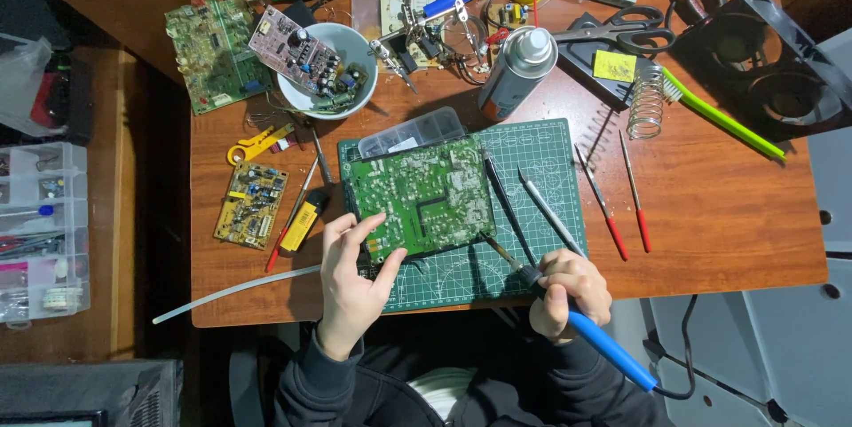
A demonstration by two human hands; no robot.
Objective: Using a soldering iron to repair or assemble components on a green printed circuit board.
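A green circuit board (424,192) lies solder side up on a green cutting mat (541,165). My left hand (353,278) grips the board's near left corner between thumb and fingers. My right hand (571,292) is closed round a soldering iron with a blue handle (612,351); its tip touches the board's near right edge. Black tweezers (504,198) and a grey-tipped tool (548,212) rest on the mat just right of the board.
A white bowl (359,45) holding boards, a spray can (517,72), scissors (621,29), a coil stand (648,103), two red-handled tools (621,205), a yellow board (251,203), a white tube (235,289) and a clear plastic box (417,130) crowd the wooden table (728,223).
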